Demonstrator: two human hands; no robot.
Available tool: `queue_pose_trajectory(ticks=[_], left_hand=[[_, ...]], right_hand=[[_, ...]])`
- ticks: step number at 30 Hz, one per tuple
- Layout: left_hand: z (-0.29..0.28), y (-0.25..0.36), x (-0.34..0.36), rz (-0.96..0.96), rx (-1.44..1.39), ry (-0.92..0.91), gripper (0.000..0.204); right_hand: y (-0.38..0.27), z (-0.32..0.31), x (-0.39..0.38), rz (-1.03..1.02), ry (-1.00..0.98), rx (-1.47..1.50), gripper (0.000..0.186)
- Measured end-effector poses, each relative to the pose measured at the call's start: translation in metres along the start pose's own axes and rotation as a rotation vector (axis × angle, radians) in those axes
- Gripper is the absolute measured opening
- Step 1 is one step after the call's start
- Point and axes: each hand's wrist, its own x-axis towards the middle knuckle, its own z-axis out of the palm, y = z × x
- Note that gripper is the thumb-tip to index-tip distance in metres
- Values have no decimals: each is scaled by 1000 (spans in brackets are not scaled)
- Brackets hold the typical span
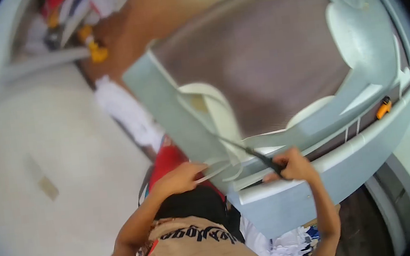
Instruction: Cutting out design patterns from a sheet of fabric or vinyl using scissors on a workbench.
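Observation:
My right hand [294,165] is closed around the dark handle of a slim tool [264,158]. Its long thin shaft points up and left over the pale blue-grey work table [153,91]. At the table's near left corner, my left hand [184,177] has its fingers closed on a thin white strip [216,169], which curves to the right in a loop. Just beyond the shaft lies a curved white piece [218,114], beside a large brown sheet [257,51] spread on the table. The tool's exact kind is unclear because of blur.
An orange-and-black hand tool [383,107] rests in the trough along the table's near right edge. To the left stands a large white surface [52,160]. White cloth [130,111] lies between the two. More white cloth [292,247] is piled below the table.

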Motion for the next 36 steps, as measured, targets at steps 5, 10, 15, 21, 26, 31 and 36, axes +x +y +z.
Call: queue_pose_trajectory(ticks=[5, 10, 15, 21, 26, 31, 36], left_hand=[[-126, 152, 69, 267, 732, 768, 66], [-102, 118, 158, 674, 1058, 425, 72], [-97, 136, 122, 649, 986, 349, 76], [-101, 139, 82, 740, 944, 53, 77], [-177, 144, 74, 855, 923, -153, 69], [-231, 202, 93, 936, 816, -59, 56], [-282, 272, 128, 876, 794, 17, 57]], right_hand=[[10, 26, -40, -191, 799, 176, 39], [-47, 25, -44, -57, 1117, 513, 29], [-61, 15, -7, 117, 1574, 929, 28], [-40, 0, 81, 487, 1700, 1233, 26], [-69, -5, 112, 637, 1888, 1097, 37], [-63, 18, 13, 677, 1956, 1025, 35], [-91, 32, -101, 583, 2042, 1036, 36]])
